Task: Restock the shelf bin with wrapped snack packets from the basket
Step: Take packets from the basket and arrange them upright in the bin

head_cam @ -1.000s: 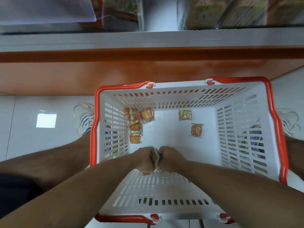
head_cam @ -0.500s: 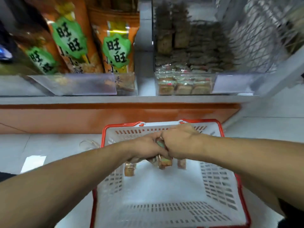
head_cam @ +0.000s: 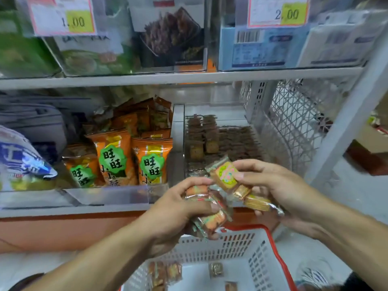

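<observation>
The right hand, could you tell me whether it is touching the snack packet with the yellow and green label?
Touching: in the head view, the right hand pinches the yellow-labelled packet with thumb and fingertips.

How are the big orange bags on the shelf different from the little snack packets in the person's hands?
The orange bags with green labels are large and stand upright on the shelf; the small clear-wrapped snack packets are little, tilted squares, gripped in bunches by the left hand and right hand. The bags are opaque, while the packets show brownish biscuit through the wrap. Both are sealed snacks.
</observation>
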`<move>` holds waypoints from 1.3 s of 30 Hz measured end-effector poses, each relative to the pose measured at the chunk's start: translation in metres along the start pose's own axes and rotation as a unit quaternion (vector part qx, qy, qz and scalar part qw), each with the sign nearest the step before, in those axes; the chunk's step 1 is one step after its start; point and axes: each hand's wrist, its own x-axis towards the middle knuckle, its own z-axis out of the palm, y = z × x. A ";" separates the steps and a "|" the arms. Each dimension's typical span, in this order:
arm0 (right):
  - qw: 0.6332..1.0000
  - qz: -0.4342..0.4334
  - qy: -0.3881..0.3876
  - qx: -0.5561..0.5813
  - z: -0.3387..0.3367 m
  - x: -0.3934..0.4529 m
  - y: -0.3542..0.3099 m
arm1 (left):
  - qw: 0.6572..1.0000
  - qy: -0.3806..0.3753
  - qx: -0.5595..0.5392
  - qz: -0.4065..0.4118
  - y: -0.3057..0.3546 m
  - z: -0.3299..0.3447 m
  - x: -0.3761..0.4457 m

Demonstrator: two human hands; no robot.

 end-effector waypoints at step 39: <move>0.614 -0.291 0.110 -0.726 -0.011 0.151 -0.001 | 0.995 0.065 -0.004 -0.079 0.007 0.017 0.038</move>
